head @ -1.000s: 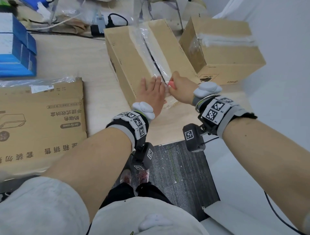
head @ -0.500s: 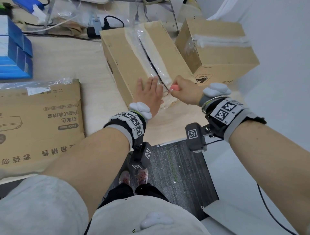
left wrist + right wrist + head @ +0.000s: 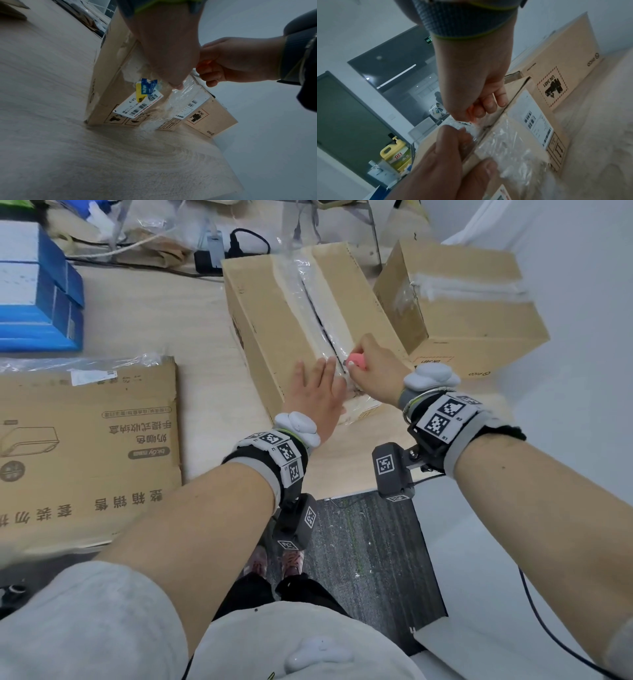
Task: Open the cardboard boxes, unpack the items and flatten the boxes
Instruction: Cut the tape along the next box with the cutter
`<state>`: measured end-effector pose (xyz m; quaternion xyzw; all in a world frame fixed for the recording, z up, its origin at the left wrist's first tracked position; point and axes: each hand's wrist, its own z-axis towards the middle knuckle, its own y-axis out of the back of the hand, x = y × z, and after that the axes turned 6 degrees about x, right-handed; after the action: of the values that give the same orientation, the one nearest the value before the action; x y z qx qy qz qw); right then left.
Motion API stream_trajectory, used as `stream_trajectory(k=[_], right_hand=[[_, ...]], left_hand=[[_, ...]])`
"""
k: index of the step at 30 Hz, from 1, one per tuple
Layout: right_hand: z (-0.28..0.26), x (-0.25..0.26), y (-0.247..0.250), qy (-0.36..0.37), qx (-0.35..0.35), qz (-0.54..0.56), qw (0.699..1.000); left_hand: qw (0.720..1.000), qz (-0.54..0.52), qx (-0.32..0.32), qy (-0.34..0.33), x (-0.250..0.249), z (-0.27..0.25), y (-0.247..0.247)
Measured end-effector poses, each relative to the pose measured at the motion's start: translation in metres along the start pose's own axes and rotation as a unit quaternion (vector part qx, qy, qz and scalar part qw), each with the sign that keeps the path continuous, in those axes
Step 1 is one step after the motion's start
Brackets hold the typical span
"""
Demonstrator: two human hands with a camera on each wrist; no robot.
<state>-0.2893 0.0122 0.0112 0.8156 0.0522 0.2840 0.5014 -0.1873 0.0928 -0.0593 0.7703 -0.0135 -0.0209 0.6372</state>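
Observation:
A long cardboard box (image 3: 274,313) lies on the wooden table, its top seam covered in clear tape (image 3: 294,292) and split open along the middle. My left hand (image 3: 317,392) lies flat on the box's near end, fingers straight, thumb down the front face (image 3: 176,83). My right hand (image 3: 373,368) grips a pink cutter (image 3: 356,361) at the seam beside the left fingertips; its blade is hidden. The right wrist view shows the curled right hand (image 3: 481,105) over the taped seam. A second taped box (image 3: 472,313) stands just right.
A flattened printed carton (image 3: 85,446) lies at the left of the table (image 3: 205,337). Blue and white boxes (image 3: 34,299) are stacked at far left. Cables, a power strip (image 3: 212,258) and plastic wrapping sit behind. The table's front edge runs close below my wrists.
My right hand with the pink cutter has drawn toward me along the seam to the box's near end. The left hand stays flat on the box.

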Motion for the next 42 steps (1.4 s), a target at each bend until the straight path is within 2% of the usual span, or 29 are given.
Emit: stream_trajectory(k=[6, 9, 12, 18, 27, 34, 38, 42], right_hand=[[0.003, 0.001, 0.002, -0.009, 0.029, -0.063, 0.998], [-0.003, -0.003, -0.005, 0.006, 0.008, -0.101, 0.995], [-0.005, -0.002, -0.014, 0.004, -0.002, -0.106, 0.994], [-0.003, 0.003, -0.002, -0.018, 0.044, -0.102, 0.994], [-0.01, -0.001, -0.007, -0.01, 0.06, -0.127, 0.99], [-0.016, -0.007, -0.002, -0.024, 0.09, -0.098, 0.991], [-0.025, -0.009, -0.001, -0.037, 0.077, -0.068, 0.994], [-0.032, -0.009, 0.008, -0.032, -0.009, 0.018, 0.999]], left_hand=[[1.0, 0.004, 0.006, 0.01, -0.001, 0.001, -0.001], [1.0, 0.012, 0.006, 0.012, -0.003, 0.001, 0.001], [1.0, 0.013, 0.008, 0.014, -0.002, 0.0, 0.002], [1.0, 0.01, -0.002, 0.01, -0.002, -0.002, 0.003], [1.0, -0.001, -0.014, 0.004, 0.0, -0.001, 0.001], [1.0, 0.018, -0.024, 0.0, -0.001, 0.0, 0.0], [1.0, -0.014, -0.027, -0.002, 0.001, -0.001, 0.002], [0.991, -0.121, -0.064, 0.008, 0.003, -0.001, 0.006]])
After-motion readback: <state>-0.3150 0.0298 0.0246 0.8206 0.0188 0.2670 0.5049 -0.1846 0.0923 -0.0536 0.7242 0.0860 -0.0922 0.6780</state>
